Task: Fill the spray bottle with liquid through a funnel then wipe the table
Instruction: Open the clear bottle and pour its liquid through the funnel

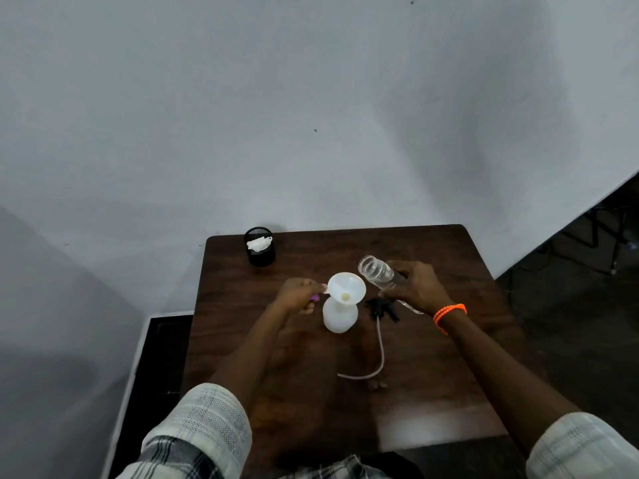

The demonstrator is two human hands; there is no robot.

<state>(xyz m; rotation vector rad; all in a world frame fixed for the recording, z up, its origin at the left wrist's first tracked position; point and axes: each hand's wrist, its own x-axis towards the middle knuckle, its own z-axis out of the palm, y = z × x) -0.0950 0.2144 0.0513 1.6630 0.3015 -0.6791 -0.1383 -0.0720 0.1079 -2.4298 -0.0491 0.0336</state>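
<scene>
The spray bottle is stood upright near the middle of the tabletop, w/ the white funnel seated in its neck. The clear jar of liquid is held by the right hand just right of the funnel, its long axis tilted, open mouth aimed up-left toward the funnel rim and raised above it; nothing is seen pouring yet. The right hand's fingers are wrapped round the jar body. The funnel's side tab is pinched by the left hand (something purple is also tucked in those fingers; what it is can't be told). The next move is judged to turn on bringing the jar mouth over the funnel bowl, approx. a short shift left plus more tilt. The black sprayer head w/ its tube is laid just right of the bottle. A black mesh cup w/ a white wad is placed at the far-left corner.
</scene>
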